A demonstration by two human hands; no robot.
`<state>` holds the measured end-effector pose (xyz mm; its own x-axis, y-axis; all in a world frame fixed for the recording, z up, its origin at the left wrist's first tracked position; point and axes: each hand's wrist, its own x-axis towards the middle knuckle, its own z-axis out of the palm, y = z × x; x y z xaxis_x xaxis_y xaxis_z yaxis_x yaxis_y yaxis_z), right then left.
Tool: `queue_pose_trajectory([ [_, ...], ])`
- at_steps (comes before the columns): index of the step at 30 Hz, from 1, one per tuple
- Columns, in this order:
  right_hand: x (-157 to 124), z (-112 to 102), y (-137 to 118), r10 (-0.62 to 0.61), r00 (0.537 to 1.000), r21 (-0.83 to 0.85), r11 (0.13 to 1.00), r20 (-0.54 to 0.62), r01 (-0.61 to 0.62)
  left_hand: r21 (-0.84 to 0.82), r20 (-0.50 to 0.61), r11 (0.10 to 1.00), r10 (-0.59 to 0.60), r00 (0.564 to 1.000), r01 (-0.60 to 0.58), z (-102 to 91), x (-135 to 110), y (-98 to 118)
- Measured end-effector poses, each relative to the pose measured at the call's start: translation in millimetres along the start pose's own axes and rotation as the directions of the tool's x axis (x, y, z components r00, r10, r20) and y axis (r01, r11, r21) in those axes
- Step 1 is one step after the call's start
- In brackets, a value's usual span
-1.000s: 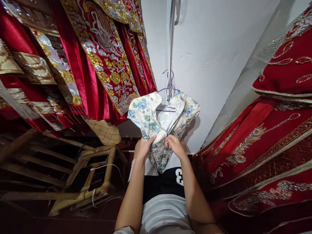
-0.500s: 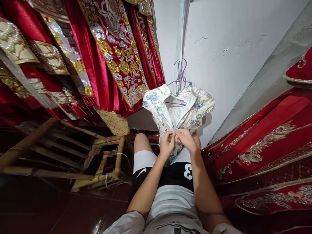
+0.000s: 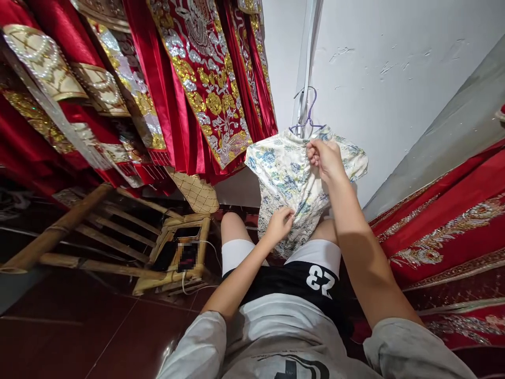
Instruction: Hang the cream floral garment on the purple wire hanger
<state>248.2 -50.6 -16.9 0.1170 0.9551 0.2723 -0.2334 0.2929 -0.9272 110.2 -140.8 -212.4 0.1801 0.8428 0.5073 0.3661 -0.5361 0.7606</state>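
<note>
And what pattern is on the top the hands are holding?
Blue flowers on off-white: the top shows best in the head view.

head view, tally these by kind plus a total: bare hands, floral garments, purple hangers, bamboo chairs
Bare left hand and bare right hand: 2
White short-sleeved fabric garment with blue flowers: 1
Thin purple hanger: 1
Slatted brown bamboo chair: 1
Total: 5

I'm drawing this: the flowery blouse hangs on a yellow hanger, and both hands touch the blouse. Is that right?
The clothes hanger is purple, not yellow; the head view shows it. The flowery blouse hangs there, left hand and right hand both touching it.
</note>
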Motion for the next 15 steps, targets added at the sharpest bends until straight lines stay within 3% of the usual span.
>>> queue_pose_trajectory([
  [5, -33, 4, 0, -0.038, 0.998, -0.048, 0.998, 0.050, 0.041, -0.101, -0.242, 0.981, 0.135, 0.961, -0.164, -41.8, 68, 54],
  [10, -39, 7, -8, -0.100, 0.986, -0.074, 0.991, 0.133, 0.111, -0.002, -0.125, 0.948, 0.317, 0.940, -0.319, -79.4, 137, 99],
  [13, -31, 6, 0, -0.174, 0.978, -0.122, 0.975, 0.116, 0.188, 0.084, -0.075, 0.937, 0.345, 0.936, -0.339, -87.5, 150, 109],
  [15, -26, 7, 13, -0.213, 0.973, -0.190, 0.955, 0.093, 0.227, 0.104, -0.099, 0.941, 0.333, 0.938, -0.323, -90.3, 150, 112],
])
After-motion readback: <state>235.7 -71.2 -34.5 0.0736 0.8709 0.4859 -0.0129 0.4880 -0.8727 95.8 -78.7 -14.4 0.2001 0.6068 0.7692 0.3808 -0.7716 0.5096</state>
